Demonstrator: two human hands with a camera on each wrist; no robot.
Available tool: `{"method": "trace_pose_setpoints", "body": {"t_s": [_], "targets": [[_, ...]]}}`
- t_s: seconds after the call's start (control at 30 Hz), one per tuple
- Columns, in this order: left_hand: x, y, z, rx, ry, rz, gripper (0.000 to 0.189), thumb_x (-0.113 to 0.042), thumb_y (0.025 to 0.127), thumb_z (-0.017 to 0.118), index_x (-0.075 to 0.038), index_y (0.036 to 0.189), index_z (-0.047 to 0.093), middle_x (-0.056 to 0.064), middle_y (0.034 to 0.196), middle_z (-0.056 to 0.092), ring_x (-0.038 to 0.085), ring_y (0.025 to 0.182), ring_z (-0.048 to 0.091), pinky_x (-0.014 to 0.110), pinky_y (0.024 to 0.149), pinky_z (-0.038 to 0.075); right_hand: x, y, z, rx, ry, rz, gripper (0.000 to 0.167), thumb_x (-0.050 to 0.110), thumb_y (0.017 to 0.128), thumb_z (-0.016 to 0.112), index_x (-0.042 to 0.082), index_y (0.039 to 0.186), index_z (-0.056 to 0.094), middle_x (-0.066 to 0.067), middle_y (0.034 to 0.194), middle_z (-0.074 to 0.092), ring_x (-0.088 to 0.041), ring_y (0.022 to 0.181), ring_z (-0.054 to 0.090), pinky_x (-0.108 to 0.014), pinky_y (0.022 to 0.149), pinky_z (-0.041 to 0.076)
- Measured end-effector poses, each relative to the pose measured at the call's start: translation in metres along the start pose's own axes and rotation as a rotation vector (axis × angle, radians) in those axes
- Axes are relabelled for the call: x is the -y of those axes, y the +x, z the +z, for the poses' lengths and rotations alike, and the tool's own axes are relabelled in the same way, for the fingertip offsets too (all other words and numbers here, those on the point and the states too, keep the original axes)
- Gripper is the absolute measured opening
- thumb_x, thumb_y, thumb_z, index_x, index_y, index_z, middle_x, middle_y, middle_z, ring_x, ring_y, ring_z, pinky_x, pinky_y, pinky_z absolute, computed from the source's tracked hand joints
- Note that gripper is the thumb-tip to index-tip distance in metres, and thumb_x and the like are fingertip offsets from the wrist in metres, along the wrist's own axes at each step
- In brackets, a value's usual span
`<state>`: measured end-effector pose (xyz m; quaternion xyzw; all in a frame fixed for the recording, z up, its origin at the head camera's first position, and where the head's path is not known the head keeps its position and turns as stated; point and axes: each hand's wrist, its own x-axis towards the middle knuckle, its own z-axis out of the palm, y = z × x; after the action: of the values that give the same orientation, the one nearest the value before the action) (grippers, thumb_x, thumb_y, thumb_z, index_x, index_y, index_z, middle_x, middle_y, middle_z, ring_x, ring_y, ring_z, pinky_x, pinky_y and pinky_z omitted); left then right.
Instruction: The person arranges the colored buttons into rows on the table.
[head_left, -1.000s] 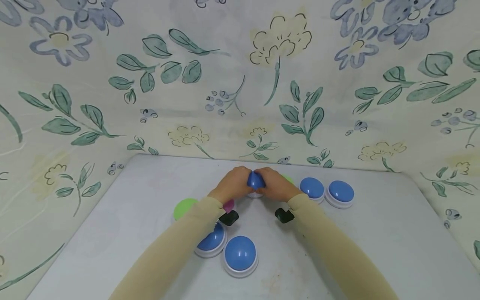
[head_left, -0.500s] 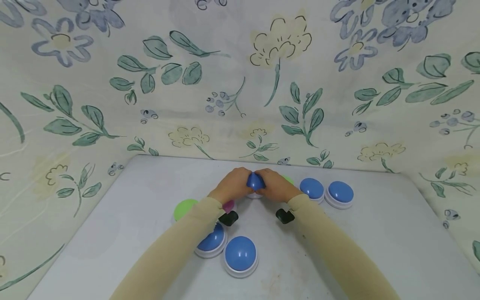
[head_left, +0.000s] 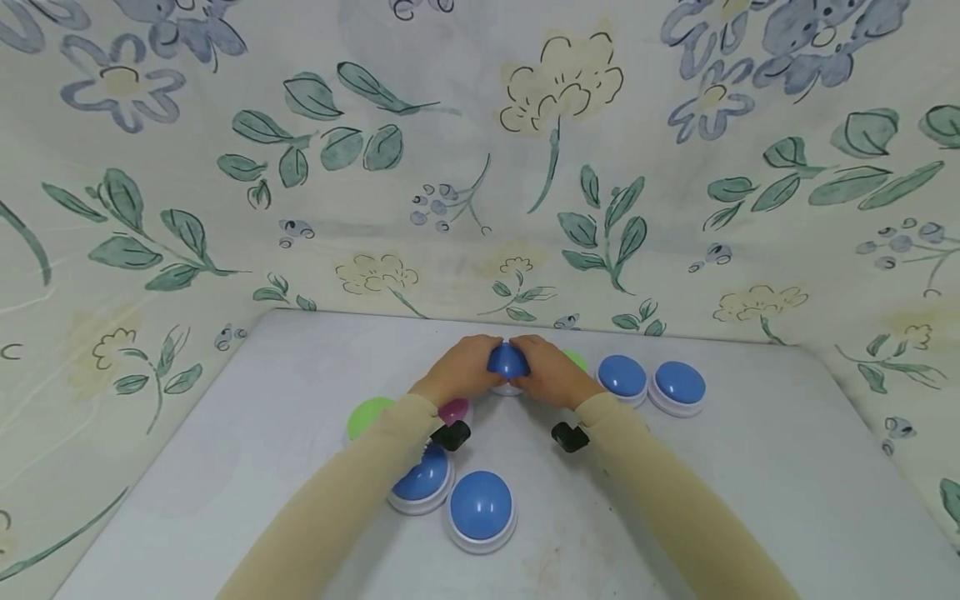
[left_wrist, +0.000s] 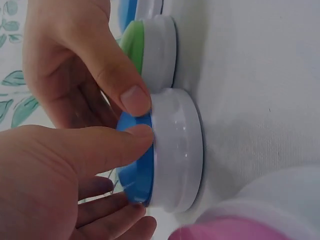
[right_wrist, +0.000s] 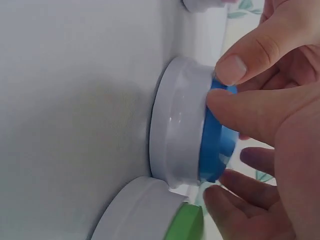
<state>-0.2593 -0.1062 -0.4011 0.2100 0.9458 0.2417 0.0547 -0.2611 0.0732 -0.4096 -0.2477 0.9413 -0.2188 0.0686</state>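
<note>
At the far middle of the table, both hands grip the blue dome [head_left: 508, 360] of a push button with a white base [left_wrist: 177, 150]. My left hand [head_left: 459, 368] holds the dome's left side, its thumb on the lower rim in the left wrist view. From the right, my right hand [head_left: 558, 372] holds the same dome, thumb close to the other thumb, fingers round the far side. In the right wrist view the dome [right_wrist: 212, 150] sits against the white base [right_wrist: 180, 125], which rests on the table. The fingertips behind the dome are partly hidden in the head view.
Blue buttons [head_left: 622, 377] [head_left: 680, 383] stand at right, with a green button [head_left: 576, 359] partly behind the right hand. Nearer are blue buttons [head_left: 482, 506] [head_left: 423, 475], a green one [head_left: 367, 417] and a pink one [head_left: 454, 412]. Floral cloth [head_left: 450, 233] hangs behind the white table [head_left: 750, 467].
The blue dome and the left hand have shifted very slightly left. Both hands keep their grip; the other buttons stay in place.
</note>
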Motion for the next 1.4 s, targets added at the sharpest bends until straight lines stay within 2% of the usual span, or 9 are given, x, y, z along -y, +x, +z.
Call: {"method": "trace_pose_setpoints", "body": {"t_s": [0.13, 0.3, 0.43, 0.57, 0.73, 0.9, 1.07, 1.4], "targets": [[-0.001, -0.010, -0.008, -0.017, -0.004, -0.001, 0.065, -0.015, 0.090, 0.075, 0.004, 0.145, 0.047, 0.020, 0.145, 0.053, 0.035, 0.135, 0.049, 0.046, 0.115, 0.037, 0.002, -0.011, -0.003, -0.060, -0.003, -0.034, 0.065, 0.017, 0.094, 0.072, -0.001, 0.148, 0.043, -0.019, 0.151, 0.045, -0.034, 0.139, 0.045, -0.045, 0.114, 0.038], [-0.004, -0.027, -0.020, -0.057, 0.000, 0.015, 0.065, -0.019, 0.091, 0.074, 0.000, 0.147, 0.048, 0.017, 0.149, 0.050, 0.034, 0.140, 0.044, 0.047, 0.117, 0.034, 0.006, -0.028, -0.005, -0.126, -0.005, -0.048, 0.062, 0.019, 0.094, 0.073, 0.003, 0.148, 0.045, -0.016, 0.152, 0.045, -0.032, 0.140, 0.043, -0.044, 0.114, 0.038], [-0.007, -0.045, -0.027, -0.092, 0.013, 0.022, 0.064, -0.021, 0.092, 0.074, -0.002, 0.147, 0.048, 0.017, 0.149, 0.049, 0.035, 0.140, 0.044, 0.050, 0.116, 0.034, 0.010, -0.043, -0.004, -0.170, 0.019, -0.042, 0.060, 0.020, 0.094, 0.072, 0.004, 0.146, 0.048, -0.016, 0.151, 0.046, -0.032, 0.140, 0.043, -0.046, 0.114, 0.038], [-0.012, -0.070, -0.030, -0.122, 0.007, 0.030, 0.063, -0.022, 0.091, 0.075, -0.003, 0.146, 0.050, 0.017, 0.148, 0.051, 0.035, 0.138, 0.046, 0.052, 0.115, 0.036, 0.012, -0.060, 0.001, -0.213, 0.043, -0.066, 0.058, 0.019, 0.093, 0.073, 0.003, 0.144, 0.051, -0.016, 0.149, 0.049, -0.032, 0.138, 0.046, -0.046, 0.113, 0.040], [-0.012, -0.099, -0.027, -0.149, -0.002, 0.049, 0.059, -0.021, 0.092, 0.074, -0.001, 0.143, 0.052, 0.017, 0.144, 0.055, 0.035, 0.134, 0.051, 0.051, 0.111, 0.042, 0.016, -0.081, 0.006, -0.241, 0.056, -0.092, 0.058, 0.018, 0.091, 0.076, 0.004, 0.142, 0.053, -0.014, 0.146, 0.053, -0.031, 0.136, 0.049, -0.045, 0.111, 0.043], [-0.011, -0.122, -0.021, -0.161, -0.004, 0.023, 0.057, -0.020, 0.092, 0.074, -0.003, 0.143, 0.053, 0.016, 0.142, 0.056, 0.035, 0.131, 0.054, 0.051, 0.104, 0.048, 0.022, -0.099, 0.011, -0.246, 0.077, -0.098, 0.059, 0.018, 0.090, 0.077, 0.006, 0.142, 0.053, -0.012, 0.145, 0.054, -0.029, 0.136, 0.049, -0.045, 0.111, 0.043], [-0.014, -0.140, -0.015, -0.176, -0.014, 0.040, 0.058, -0.021, 0.092, 0.075, -0.003, 0.142, 0.054, 0.014, 0.141, 0.058, 0.033, 0.130, 0.055, 0.050, 0.104, 0.048, 0.029, -0.112, 0.019, -0.236, 0.103, -0.111, 0.059, 0.017, 0.089, 0.078, 0.006, 0.141, 0.054, -0.011, 0.143, 0.055, -0.029, 0.135, 0.050, -0.045, 0.111, 0.043], [-0.016, -0.168, 0.005, -0.153, -0.018, 0.080, 0.061, -0.025, 0.089, 0.078, -0.002, 0.141, 0.055, 0.012, 0.140, 0.060, 0.032, 0.131, 0.054, 0.049, 0.109, 0.043, 0.044, -0.133, 0.033, -0.194, 0.158, -0.124, 0.057, 0.018, 0.091, 0.076, 0.007, 0.142, 0.053, -0.009, 0.145, 0.054, -0.027, 0.135, 0.050, -0.046, 0.110, 0.043]]}}
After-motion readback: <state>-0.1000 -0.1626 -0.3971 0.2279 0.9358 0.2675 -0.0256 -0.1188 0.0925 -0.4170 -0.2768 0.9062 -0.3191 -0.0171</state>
